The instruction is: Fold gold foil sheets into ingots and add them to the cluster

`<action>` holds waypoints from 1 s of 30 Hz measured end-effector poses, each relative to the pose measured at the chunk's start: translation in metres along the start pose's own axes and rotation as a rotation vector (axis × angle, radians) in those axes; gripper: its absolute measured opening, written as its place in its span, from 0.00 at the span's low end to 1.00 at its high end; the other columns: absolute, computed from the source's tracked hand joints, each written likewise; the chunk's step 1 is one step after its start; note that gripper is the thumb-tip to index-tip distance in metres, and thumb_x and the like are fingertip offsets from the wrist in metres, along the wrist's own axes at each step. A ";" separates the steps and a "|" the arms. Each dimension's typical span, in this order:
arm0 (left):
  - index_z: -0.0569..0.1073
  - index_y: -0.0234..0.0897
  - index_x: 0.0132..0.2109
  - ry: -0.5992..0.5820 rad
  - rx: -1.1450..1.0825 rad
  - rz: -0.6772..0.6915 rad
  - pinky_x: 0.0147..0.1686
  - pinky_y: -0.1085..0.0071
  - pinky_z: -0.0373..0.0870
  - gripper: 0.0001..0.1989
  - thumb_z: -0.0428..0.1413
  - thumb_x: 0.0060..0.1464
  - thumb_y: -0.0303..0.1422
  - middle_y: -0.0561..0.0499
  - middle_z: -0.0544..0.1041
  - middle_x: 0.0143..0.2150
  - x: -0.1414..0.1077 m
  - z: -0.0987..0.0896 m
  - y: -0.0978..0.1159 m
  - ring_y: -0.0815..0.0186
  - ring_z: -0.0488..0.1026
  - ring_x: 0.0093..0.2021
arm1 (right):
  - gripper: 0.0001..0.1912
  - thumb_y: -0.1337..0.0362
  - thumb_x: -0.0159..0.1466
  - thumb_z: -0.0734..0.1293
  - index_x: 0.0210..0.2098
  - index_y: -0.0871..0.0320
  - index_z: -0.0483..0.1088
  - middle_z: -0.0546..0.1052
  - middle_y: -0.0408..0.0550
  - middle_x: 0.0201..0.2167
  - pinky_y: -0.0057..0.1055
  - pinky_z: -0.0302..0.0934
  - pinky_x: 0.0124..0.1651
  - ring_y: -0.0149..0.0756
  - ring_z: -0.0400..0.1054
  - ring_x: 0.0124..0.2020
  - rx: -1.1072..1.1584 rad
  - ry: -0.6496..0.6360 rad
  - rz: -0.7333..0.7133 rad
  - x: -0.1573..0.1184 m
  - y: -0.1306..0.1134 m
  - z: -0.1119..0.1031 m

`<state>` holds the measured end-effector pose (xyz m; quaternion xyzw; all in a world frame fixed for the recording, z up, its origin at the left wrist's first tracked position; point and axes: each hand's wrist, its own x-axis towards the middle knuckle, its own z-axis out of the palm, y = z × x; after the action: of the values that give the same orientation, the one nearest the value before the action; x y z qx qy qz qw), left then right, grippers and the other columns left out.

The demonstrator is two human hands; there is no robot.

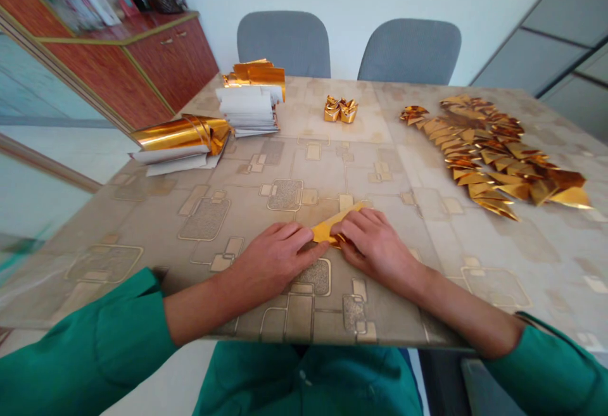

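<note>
From the head camera we look down at our forearms reaching out of green sleeves [85, 346] over a patterned table cover [142, 220]. Our left hand [273, 261] and right hand [375, 245] are together, almost touching, with a gold paper strip [325, 232] between them, lying low on the cover and slanting up toward the right. Both hands seem clamped on it, bearing down on the table, which we judge keeps the slippery, springy paper from sliding or lifting. Our fingers hide part of it, so we cannot tell how many layers it has. Well ahead of the left hand sit a roll of gold foil [180, 134] and a stack of white-backed paper strips [247, 112], perhaps set there to stay within reach but away from our forearms. Straight ahead of the right hand is a small cluster of folded gold pieces [341, 109]. Farther out to the right of that hand, a long heap of gold triangles [489, 156] overlaps in a curving band, apparently grouped apart from the loose paper. Two gray chairs [284, 45] stand beyond the table.
</note>
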<state>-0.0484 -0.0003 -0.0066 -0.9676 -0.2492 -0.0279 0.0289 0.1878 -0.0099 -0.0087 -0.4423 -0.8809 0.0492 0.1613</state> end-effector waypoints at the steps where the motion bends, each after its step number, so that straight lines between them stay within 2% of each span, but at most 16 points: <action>1: 0.63 0.39 0.62 0.002 0.000 0.000 0.43 0.62 0.65 0.22 0.48 0.63 0.25 0.45 0.72 0.46 0.000 0.000 0.000 0.58 0.66 0.44 | 0.08 0.70 0.67 0.63 0.43 0.56 0.73 0.75 0.49 0.37 0.35 0.55 0.44 0.40 0.64 0.41 -0.006 -0.003 -0.063 -0.002 0.001 -0.002; 5: 0.64 0.38 0.62 0.001 0.010 0.008 0.42 0.62 0.66 0.21 0.48 0.63 0.26 0.45 0.72 0.45 0.001 0.001 -0.001 0.58 0.66 0.44 | 0.12 0.68 0.71 0.60 0.47 0.56 0.74 0.77 0.50 0.39 0.38 0.57 0.50 0.40 0.65 0.43 -0.075 -0.012 -0.235 -0.012 0.007 -0.008; 9: 0.65 0.40 0.61 0.006 0.013 0.026 0.42 0.62 0.66 0.20 0.49 0.63 0.26 0.45 0.73 0.47 -0.001 0.001 -0.006 0.58 0.68 0.45 | 0.15 0.67 0.72 0.59 0.53 0.54 0.72 0.78 0.48 0.43 0.42 0.54 0.58 0.40 0.65 0.46 -0.116 -0.021 -0.282 -0.017 0.015 -0.008; 16: 0.69 0.42 0.60 0.042 0.052 0.010 0.48 0.61 0.65 0.19 0.48 0.64 0.25 0.45 0.74 0.54 -0.017 -0.001 -0.023 0.58 0.69 0.51 | 0.13 0.64 0.71 0.61 0.50 0.53 0.74 0.77 0.48 0.42 0.40 0.56 0.53 0.40 0.64 0.46 -0.033 -0.006 -0.238 -0.018 0.018 -0.001; 21: 0.69 0.45 0.60 0.051 0.076 0.004 0.48 0.60 0.65 0.21 0.48 0.63 0.24 0.46 0.72 0.58 -0.027 -0.003 -0.033 0.57 0.69 0.53 | 0.14 0.64 0.72 0.60 0.51 0.55 0.74 0.76 0.50 0.41 0.39 0.57 0.50 0.40 0.64 0.44 0.021 -0.009 -0.254 -0.015 0.019 -0.004; 23: 0.72 0.41 0.57 0.104 0.077 -0.008 0.49 0.60 0.66 0.18 0.48 0.64 0.25 0.45 0.74 0.57 -0.026 -0.003 -0.032 0.57 0.69 0.52 | 0.14 0.63 0.72 0.60 0.51 0.56 0.75 0.76 0.51 0.40 0.38 0.58 0.47 0.40 0.63 0.42 0.060 -0.013 -0.247 -0.013 0.019 -0.006; 27: 0.74 0.31 0.52 0.310 0.024 -0.017 0.48 0.62 0.68 0.13 0.48 0.65 0.26 0.42 0.76 0.50 -0.011 -0.001 -0.019 0.59 0.71 0.48 | 0.15 0.63 0.71 0.60 0.51 0.57 0.75 0.74 0.52 0.39 0.39 0.58 0.46 0.41 0.63 0.42 0.105 -0.045 -0.203 -0.007 0.012 -0.005; 30: 0.75 0.32 0.47 0.325 -0.076 -0.013 0.46 0.64 0.70 0.13 0.46 0.65 0.27 0.44 0.77 0.44 0.007 0.000 -0.007 0.61 0.71 0.43 | 0.15 0.64 0.71 0.60 0.50 0.59 0.75 0.74 0.53 0.39 0.41 0.58 0.46 0.43 0.63 0.42 0.099 -0.043 -0.171 -0.002 0.006 -0.002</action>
<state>-0.0460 0.0095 -0.0061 -0.9492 -0.2462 -0.1935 0.0320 0.1941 -0.0086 -0.0083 -0.3559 -0.9151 0.0881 0.1678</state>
